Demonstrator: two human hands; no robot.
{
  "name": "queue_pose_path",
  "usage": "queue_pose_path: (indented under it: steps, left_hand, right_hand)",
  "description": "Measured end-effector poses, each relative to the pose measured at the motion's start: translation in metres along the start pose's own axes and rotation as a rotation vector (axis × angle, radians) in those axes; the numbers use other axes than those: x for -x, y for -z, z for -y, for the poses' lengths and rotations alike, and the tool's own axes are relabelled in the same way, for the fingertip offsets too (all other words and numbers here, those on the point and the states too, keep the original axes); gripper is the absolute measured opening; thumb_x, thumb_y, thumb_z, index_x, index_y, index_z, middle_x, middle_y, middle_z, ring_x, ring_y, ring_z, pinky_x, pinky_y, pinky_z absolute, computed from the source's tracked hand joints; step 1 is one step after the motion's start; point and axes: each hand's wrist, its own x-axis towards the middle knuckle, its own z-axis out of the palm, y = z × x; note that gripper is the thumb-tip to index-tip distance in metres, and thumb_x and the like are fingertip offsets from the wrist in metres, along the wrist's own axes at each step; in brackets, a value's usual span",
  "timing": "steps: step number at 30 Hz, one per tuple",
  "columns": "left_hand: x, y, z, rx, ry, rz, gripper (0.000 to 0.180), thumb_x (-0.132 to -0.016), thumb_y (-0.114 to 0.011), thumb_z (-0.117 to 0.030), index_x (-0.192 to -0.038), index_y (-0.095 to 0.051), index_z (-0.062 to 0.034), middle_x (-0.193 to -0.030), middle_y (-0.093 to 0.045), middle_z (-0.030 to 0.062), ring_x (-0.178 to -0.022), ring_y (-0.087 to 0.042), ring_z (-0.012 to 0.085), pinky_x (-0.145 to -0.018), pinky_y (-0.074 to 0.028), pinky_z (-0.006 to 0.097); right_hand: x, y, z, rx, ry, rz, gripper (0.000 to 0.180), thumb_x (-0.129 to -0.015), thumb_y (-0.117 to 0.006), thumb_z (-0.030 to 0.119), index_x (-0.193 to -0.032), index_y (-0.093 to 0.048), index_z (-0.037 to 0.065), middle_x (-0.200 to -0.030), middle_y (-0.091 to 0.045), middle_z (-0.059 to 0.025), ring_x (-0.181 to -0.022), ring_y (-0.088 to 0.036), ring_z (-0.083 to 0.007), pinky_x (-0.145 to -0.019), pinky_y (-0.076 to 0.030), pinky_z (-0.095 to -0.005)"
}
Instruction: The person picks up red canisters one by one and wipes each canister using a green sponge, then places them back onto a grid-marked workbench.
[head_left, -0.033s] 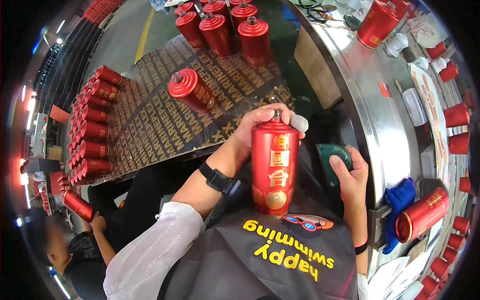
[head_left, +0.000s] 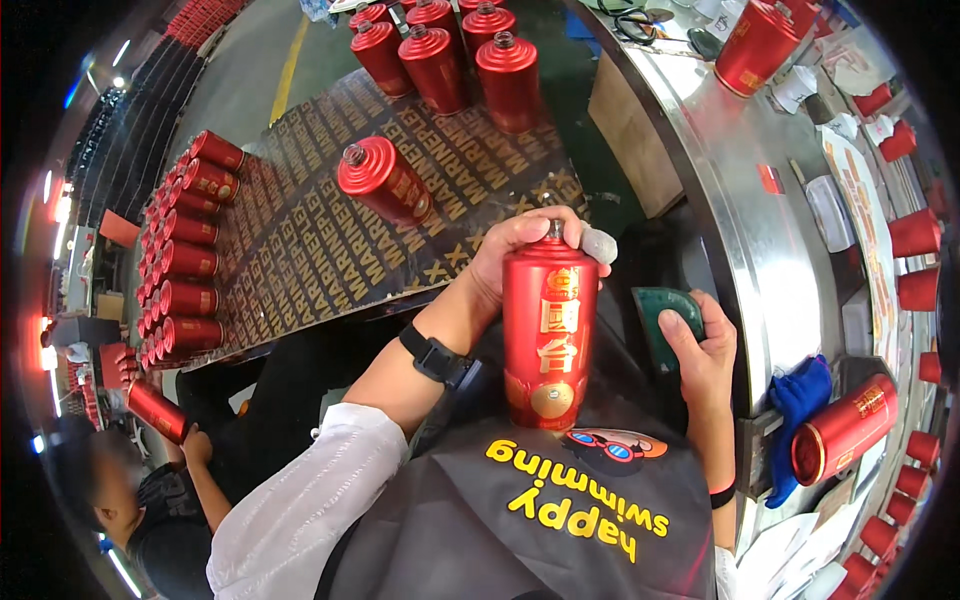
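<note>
My left hand (head_left: 497, 258) grips a red metallic bottle (head_left: 550, 330) around its shoulder and neck, thumb and fingers closed about the top. A grey-white cover (head_left: 599, 246) wraps one of its fingertips. The bottle stands upright before my dark apron (head_left: 450, 530), its gold characters and round gold emblem facing me. To the right of it, my right hand (head_left: 707, 350) pinches a flat dark green scraper (head_left: 664, 328) between thumb and fingers. The scraper is apart from the bottle.
A single red bottle (head_left: 385, 182) stands on the patterned board (head_left: 300, 190); more bottles (head_left: 505, 80) stand beyond it, with rows (head_left: 190, 262) at left. On the metal bench (head_left: 715, 150) at right lie a bottle (head_left: 843, 430) and blue cloth (head_left: 800, 400). Another person (head_left: 165, 500) holds a bottle at lower left.
</note>
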Motion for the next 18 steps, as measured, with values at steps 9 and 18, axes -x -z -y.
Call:
queue_pose_path:
  steps: [9,18]
  left_hand:
    - [-0.0006,0.0046,0.0060,0.055,0.027,-0.006,0.037,-0.078,-0.062,-0.041,-0.085,-0.054,-0.0065,-0.099,-0.061,0.0232,-0.091,-0.064,0.0377,-0.077,-0.056,0.047]
    - [-0.0018,0.0023,0.0066,0.065,0.049,-0.017,0.035,-0.079,-0.060,-0.041,-0.087,-0.054,-0.0074,-0.101,-0.061,0.0221,-0.092,-0.064,0.0368,-0.077,-0.056,0.046]
  right_hand:
    - [-0.0012,-0.0043,-0.0010,-0.009,0.016,-0.030,0.022,-0.082,-0.070,0.017,-0.095,-0.063,0.001,-0.079,-0.061,0.0007,-0.073,-0.053,-0.0057,-0.067,-0.044,-0.0213]
    - [-0.0020,-0.0022,0.0009,0.030,0.039,0.067,0.019,-0.083,-0.070,0.015,-0.095,-0.063,0.001,-0.080,-0.062,0.0004,-0.073,-0.054,-0.0059,-0.068,-0.045,-0.0215]
